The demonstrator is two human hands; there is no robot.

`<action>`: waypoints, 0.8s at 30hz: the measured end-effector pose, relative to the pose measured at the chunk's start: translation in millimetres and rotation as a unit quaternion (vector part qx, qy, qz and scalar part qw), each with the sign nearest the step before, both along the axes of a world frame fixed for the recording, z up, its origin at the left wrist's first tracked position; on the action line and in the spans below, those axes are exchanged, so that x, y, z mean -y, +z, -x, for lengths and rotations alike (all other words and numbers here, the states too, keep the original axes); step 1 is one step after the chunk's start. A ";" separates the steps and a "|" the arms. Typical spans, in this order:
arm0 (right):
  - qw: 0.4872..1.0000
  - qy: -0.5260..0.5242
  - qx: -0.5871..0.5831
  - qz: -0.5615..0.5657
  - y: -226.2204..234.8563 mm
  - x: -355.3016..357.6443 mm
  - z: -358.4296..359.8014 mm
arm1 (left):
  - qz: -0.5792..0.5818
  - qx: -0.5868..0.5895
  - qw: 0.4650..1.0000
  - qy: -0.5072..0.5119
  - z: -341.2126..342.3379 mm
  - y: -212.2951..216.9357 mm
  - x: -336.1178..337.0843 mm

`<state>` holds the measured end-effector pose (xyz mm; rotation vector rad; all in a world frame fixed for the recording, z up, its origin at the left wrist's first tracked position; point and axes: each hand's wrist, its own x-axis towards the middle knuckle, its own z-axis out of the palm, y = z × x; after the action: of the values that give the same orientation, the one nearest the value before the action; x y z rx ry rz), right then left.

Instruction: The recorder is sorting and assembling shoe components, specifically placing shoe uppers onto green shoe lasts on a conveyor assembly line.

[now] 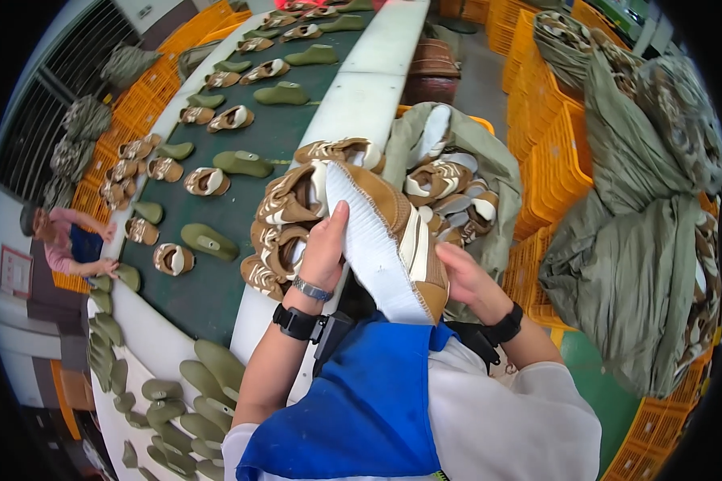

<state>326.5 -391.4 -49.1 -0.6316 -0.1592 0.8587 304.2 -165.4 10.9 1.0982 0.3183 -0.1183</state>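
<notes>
Both my hands hold a brown shoe upper [371, 244] with cream stripes in front of my blue apron, its white ribbed underside turned up toward me. My left hand [326, 244] grips it along the left edge, the thumb lying on the white underside. On the opposite side my right hand [467, 274] has its fingers against the brown heel area. Just beyond the left hand, several similar shoe uppers [290, 196] are piled on the white table ledge [346, 100]. To the right, a grey-green cloth sack [496, 188] stands open with more uppers in it.
A dark green conveyor belt [285, 124] carries rows of uppers and green shoe lasts [208, 240]. More lasts [164, 409] lie at the lower left. A co-worker in pink [68, 244] stands across the belt. Orange crates [549, 152] and bulging sacks [626, 272] line the right.
</notes>
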 end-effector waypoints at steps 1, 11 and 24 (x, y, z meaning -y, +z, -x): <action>0.996 -0.048 0.065 0.044 10.5 -3.3 0.8 | -0.014 -0.001 1.000 -0.013 5.0 -6.3 -7.2; 0.823 0.170 0.530 0.118 56.7 -76.1 10.5 | -0.189 0.090 0.975 0.079 100.9 -12.4 -25.1; 0.537 0.153 0.551 0.620 -204.8 42.6 -82.2 | -0.176 -0.355 0.876 0.276 227.1 -182.0 -138.6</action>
<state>408.7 -434.0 -253.8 -2.5784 -0.8705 0.6585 77.1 -26.9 -171.2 1.2512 1.3484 0.0568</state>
